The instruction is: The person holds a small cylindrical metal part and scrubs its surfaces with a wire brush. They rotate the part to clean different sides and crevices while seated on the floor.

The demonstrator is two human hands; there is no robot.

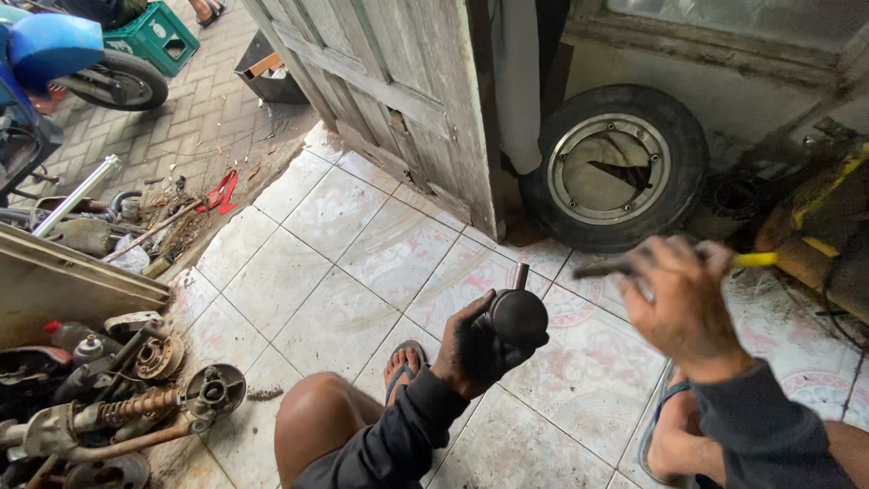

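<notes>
While the left hand (475,349) is clamped on a dark part (518,317), a yellow-handled tool (674,263) is gripped above-right by the right hand (683,303), steadying it.

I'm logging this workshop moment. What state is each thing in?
Left hand: closed around the dark round part, held upright.
Right hand: raised, blurred, gripping the yellow-handled tool.
Tyre: leaning against the wall.
Wooden door: open, weathered.
</notes>
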